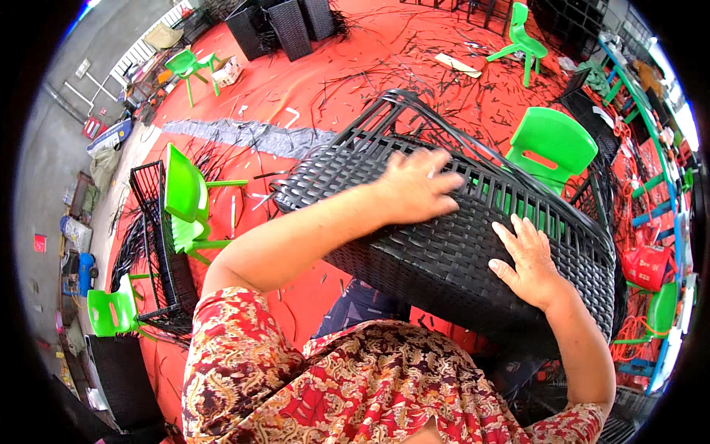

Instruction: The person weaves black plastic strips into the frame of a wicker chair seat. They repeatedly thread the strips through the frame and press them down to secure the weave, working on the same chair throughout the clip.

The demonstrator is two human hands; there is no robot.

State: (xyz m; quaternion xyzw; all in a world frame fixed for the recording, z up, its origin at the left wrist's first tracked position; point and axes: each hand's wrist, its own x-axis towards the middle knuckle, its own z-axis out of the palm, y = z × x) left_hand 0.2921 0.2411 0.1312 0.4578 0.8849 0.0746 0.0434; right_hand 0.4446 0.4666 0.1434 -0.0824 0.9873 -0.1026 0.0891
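A large black woven rattan frame (414,244), partly woven with bare slats at its top, lies tilted across my lap. My left hand (414,185) rests flat on its upper woven face, fingers spread toward the right. My right hand (525,259) presses palm-down on the lower woven side, fingers apart. Loose black strands (444,122) trail from the frame's upper edge. Neither hand grips anything.
A green plastic chair (551,140) stands just behind the frame. More green chairs (188,203) and a bare black wire frame (159,244) lie to my left. Black woven boxes (285,26) stand far back. Black strips litter the red floor (325,81).
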